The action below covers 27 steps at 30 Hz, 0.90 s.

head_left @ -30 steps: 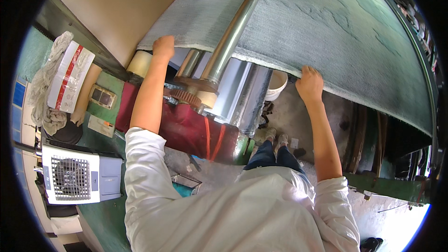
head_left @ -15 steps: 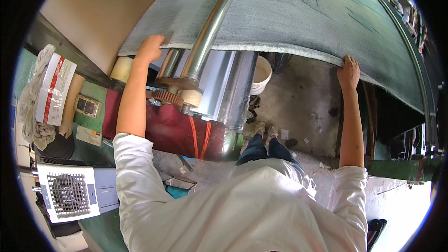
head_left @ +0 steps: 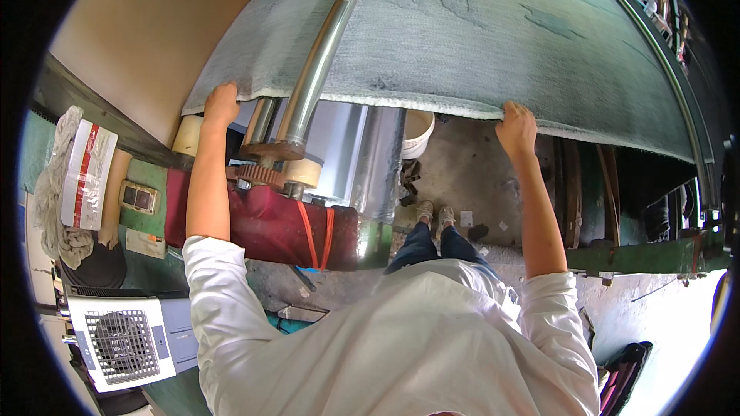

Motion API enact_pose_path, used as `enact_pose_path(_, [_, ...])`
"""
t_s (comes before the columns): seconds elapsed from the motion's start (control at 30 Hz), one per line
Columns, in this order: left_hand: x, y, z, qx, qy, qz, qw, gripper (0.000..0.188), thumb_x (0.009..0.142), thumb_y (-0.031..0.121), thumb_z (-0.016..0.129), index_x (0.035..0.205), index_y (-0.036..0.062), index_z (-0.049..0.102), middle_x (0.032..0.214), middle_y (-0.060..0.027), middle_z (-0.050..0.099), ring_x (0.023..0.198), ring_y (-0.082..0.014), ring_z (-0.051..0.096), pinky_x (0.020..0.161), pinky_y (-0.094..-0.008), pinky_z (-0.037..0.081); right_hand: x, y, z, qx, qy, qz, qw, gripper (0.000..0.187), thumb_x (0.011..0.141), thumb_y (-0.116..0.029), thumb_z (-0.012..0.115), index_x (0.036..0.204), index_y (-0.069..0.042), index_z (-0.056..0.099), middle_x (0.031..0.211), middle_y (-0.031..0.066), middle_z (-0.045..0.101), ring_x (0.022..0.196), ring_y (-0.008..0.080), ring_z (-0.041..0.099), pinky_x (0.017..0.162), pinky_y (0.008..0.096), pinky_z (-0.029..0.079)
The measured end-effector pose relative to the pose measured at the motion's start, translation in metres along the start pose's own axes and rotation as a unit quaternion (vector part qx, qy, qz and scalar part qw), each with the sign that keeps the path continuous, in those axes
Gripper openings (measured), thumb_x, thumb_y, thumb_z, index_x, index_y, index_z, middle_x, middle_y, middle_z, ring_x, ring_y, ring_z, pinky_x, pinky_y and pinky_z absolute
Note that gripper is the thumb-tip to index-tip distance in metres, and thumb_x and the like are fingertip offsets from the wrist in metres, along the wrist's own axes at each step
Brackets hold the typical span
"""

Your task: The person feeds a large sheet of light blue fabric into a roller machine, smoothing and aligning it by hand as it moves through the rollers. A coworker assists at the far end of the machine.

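A wide grey-green carpet (head_left: 493, 23) hangs over a long metal roller bar (head_left: 324, 54) in front of me. My left hand (head_left: 221, 104) grips the carpet's lower edge near its left corner. Further right, my right hand (head_left: 516, 127) grips the same edge. Both arms reach up and forward from my white shirt. Below the edge stand shiny metal rollers (head_left: 362, 154) and a brown gear wheel (head_left: 258, 176).
A dark red machine cover (head_left: 262, 219) with orange straps sits below the gear. A white bucket (head_left: 418, 132) stands on the concrete floor beyond my feet. A white fan heater (head_left: 123, 339) is at lower left, a green frame beam (head_left: 655, 254) at right, and rags (head_left: 62, 185) at left.
Both hands keep hold of the carpet edge. The view has shifted, and my right hand sits nearer the middle of the edge than half a second ago.
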<state>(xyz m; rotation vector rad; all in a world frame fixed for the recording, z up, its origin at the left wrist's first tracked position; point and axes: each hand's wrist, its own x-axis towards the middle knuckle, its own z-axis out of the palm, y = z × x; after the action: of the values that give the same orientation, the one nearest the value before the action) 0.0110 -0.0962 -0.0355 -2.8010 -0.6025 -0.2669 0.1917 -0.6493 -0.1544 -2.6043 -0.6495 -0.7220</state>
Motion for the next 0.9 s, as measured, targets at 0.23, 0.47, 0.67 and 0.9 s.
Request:
enact_pose_path(0.23, [-0.001,0.019,-0.015,-0.100,0.062,0.143,0.983,0.019,0.066,-0.011,0.049,0.082,-0.0005,0.051,0.085,-0.0226,0.057,0.088,-0.0430,0.053,0.071,-0.0472,0.040,0.008,-0.020,0.001,0.001,-0.001,-0.016,1.000,0.013,0.062,-0.004,0.062,0.073,-0.003,0.054,0.078,0.0147,0.061,0.078,0.0333,0.059,0.069,0.0429,0.047])
enact_pose_path(0.47, [0.000,0.014,-0.012,-0.032,-0.018,0.062,0.997,0.020,0.067,-0.010,0.054,0.083,-0.0006,0.062,0.087,-0.0232,0.062,0.088,-0.0410,0.059,0.074,-0.0468,0.047,0.011,-0.044,0.008,0.013,0.006,-0.023,1.000,0.015,0.062,-0.005,0.063,0.074,-0.003,0.055,0.078,0.0140,0.061,0.077,0.0325,0.059,0.068,0.0421,0.047])
enact_pose_path(0.67, [0.001,0.011,-0.010,0.028,-0.042,-0.006,0.999,0.021,0.070,-0.008,0.055,0.087,0.0015,0.064,0.095,-0.0218,0.062,0.090,-0.0396,0.059,0.079,-0.0453,0.049,0.011,-0.060,0.014,0.033,-0.001,-0.032,0.999,0.017,0.060,-0.005,0.064,0.074,-0.003,0.055,0.077,0.0140,0.061,0.076,0.0328,0.059,0.069,0.0422,0.047])
enact_pose_path(0.9, [0.002,-0.001,-0.001,0.018,0.014,-0.049,0.999,0.025,0.074,-0.007,0.054,0.095,0.0028,0.061,0.102,-0.0193,0.060,0.098,-0.0359,0.056,0.086,-0.0429,0.046,0.014,-0.087,0.013,0.048,-0.016,-0.044,0.998,0.016,0.061,-0.005,0.064,0.074,-0.003,0.055,0.076,0.0135,0.061,0.076,0.0316,0.060,0.069,0.0410,0.047])
